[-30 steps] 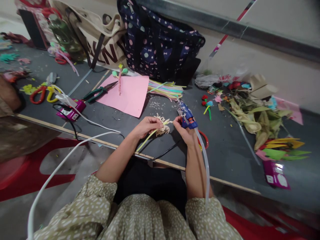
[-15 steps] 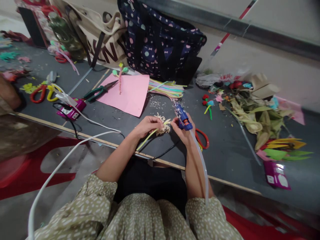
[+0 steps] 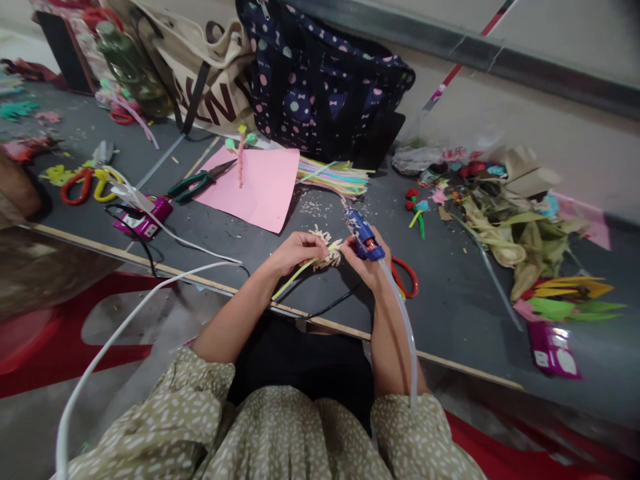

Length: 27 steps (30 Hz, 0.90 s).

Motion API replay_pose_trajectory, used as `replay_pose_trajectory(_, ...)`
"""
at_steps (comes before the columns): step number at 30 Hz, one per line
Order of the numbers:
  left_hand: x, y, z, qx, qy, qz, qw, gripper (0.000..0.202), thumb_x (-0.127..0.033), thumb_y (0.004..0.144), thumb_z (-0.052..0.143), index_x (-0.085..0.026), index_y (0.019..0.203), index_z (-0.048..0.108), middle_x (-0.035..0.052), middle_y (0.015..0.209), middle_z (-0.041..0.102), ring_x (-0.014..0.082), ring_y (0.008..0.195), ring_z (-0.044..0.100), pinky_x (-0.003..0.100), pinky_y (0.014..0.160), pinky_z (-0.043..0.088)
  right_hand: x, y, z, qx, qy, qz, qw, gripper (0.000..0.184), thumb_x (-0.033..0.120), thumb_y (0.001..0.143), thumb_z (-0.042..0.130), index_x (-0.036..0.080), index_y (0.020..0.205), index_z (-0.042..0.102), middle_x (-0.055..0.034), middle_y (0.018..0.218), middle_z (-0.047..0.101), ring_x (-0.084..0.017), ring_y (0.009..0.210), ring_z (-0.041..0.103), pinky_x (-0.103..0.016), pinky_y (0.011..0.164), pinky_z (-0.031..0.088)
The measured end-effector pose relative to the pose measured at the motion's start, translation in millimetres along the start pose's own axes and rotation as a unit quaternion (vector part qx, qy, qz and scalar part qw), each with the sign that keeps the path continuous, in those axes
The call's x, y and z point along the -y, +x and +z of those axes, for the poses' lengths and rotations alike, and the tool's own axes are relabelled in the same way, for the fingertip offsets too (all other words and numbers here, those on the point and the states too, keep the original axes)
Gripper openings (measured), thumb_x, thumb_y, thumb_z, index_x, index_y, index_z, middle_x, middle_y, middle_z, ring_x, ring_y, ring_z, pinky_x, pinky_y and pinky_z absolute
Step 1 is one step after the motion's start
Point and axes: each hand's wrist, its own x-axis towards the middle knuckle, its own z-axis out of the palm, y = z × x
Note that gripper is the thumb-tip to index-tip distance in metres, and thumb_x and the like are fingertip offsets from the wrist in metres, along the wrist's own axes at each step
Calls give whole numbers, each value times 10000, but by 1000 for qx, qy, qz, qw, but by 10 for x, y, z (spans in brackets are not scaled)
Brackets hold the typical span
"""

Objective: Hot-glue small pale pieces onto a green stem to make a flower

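Note:
My left hand (image 3: pixel 294 251) pinches a small straw-coloured craft flower (image 3: pixel 327 250) on a pale yellow-green stem, just above the dark grey table (image 3: pixel 450 280). My right hand (image 3: pixel 364 263) is closed round a blue glue gun (image 3: pixel 364 235). The gun's nozzle points up and away. A clear glue stick (image 3: pixel 403 323) trails from its back along my right forearm. The two hands almost touch at the flower.
A pink paper sheet (image 3: pixel 260 187), green-handled pliers (image 3: pixel 197 183), coloured straws (image 3: pixel 333 177), red-handled scissors (image 3: pixel 406 275) and a magenta glue gun (image 3: pixel 143 220) lie nearby. Two bags (image 3: pixel 320 87) stand at the back. Dried husks and paper scraps (image 3: pixel 505 227) pile up at right. A white cable (image 3: pixel 125 320) hangs left.
My right hand with the blue glue gun has shifted slightly left, closer to the flower. The left hand has hardly moved.

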Motion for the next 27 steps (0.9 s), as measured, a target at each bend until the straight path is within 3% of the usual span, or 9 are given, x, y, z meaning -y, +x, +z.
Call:
replay_pose_trajectory(9, 1, -3, -2, 3, 19, -4, 1000, 190, -294, 690, 796, -124, 718, 714, 19, 603, 612, 64, 498, 479, 206, 482, 309, -99, 4, 35, -16, 19, 1, 1000, 194, 345, 788, 713, 237, 898, 595, 5, 831, 665, -146, 695, 611, -327, 683, 541)
replay_pose_trajectory(14, -34, -19, 20, -6, 23, -8, 1000, 131, -239, 669, 778, -123, 695, 725, 35, 603, 623, 93, 541, 530, 222, 520, 367, -88, 10, 12, 5, 23, -10, 1000, 151, 293, 798, 707, 245, 894, 602, 7, 831, 656, -147, 709, 613, -321, 681, 534)
replay_pose_trajectory(27, -50, -34, 44, -8, 2, -7, 1000, 91, -182, 639, 775, -114, 672, 725, 45, 617, 642, 103, 558, 560, 217, 532, 403, -137, 11, -4, 25, 39, 5, 999, 197, 343, 806, 715, 242, 931, 602, -9, 867, 663, -170, 741, 625, -365, 736, 546)
